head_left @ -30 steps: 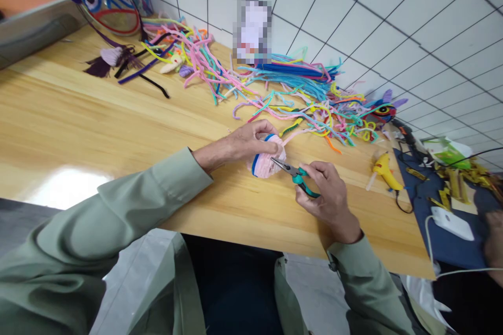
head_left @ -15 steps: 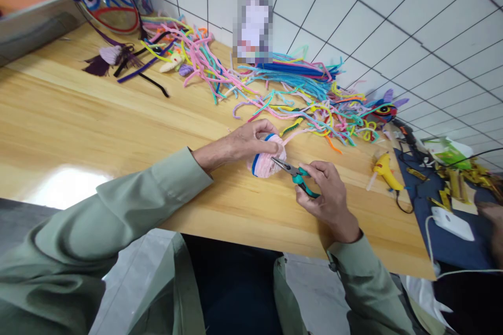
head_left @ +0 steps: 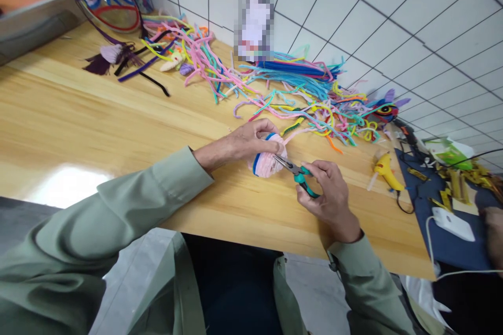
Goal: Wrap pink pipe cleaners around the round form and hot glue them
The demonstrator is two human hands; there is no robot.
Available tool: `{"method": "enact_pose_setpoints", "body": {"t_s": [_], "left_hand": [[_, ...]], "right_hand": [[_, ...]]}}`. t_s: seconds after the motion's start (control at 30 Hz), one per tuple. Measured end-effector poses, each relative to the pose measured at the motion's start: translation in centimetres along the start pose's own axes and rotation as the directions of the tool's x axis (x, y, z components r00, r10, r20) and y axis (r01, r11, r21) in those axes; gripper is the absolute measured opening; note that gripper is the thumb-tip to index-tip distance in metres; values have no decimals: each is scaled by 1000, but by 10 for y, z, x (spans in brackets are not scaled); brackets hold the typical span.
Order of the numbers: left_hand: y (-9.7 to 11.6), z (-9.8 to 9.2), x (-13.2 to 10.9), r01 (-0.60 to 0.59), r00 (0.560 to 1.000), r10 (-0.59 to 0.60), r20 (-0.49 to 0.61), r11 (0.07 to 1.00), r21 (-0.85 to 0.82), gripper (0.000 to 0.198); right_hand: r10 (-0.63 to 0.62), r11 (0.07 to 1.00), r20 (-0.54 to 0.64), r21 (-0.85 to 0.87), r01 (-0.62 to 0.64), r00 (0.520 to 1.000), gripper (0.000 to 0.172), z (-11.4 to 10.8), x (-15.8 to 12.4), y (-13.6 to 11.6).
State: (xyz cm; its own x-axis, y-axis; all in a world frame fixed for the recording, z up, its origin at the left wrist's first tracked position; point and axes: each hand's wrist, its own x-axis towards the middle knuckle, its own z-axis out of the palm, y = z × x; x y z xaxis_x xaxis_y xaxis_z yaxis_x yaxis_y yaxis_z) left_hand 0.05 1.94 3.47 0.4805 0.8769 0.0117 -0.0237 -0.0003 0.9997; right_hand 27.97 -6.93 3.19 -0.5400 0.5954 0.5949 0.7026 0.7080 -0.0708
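My left hand (head_left: 251, 141) grips a rounded pink fuzzy piece (head_left: 270, 163), seemingly of pipe cleaners, with a blue band along its left side. A pink strand leads off from its upper right. In my right hand (head_left: 328, 191) is a pair of needle-nose pliers (head_left: 299, 175) with teal and black handles. The pliers' tips touch or lie over the right side of the pink piece, close to my left thumb. Whether the jaws hold a strand is too small to tell.
Loose coloured pipe cleaners (head_left: 204, 57) lie along the tiled wall. A decorated face mask (head_left: 113, 18) stands at the back left, a smaller figure (head_left: 387, 107) at the right. Beyond are a yellow glue gun (head_left: 387, 170), a white charger (head_left: 451, 222) and another person's hand (head_left: 494, 230).
The pliers and my right hand have shifted very slightly to the right. My left hand keeps its hold on the pink piece.
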Motion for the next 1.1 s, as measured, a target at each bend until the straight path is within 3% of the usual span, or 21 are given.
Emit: {"method": "enact_pose_setpoints", "body": {"t_s": [0.93, 1.1], "left_hand": [[5, 0, -1, 58, 998, -58, 4, 998, -10, 36], [6, 0, -2, 23, 1000, -23, 7, 1000, 8, 37]], "right_hand": [[2, 1000, 5, -30, -2, 1000, 66, 1, 0, -2], [7, 999, 8, -39, -6, 1000, 63, 2, -1, -1]]}}
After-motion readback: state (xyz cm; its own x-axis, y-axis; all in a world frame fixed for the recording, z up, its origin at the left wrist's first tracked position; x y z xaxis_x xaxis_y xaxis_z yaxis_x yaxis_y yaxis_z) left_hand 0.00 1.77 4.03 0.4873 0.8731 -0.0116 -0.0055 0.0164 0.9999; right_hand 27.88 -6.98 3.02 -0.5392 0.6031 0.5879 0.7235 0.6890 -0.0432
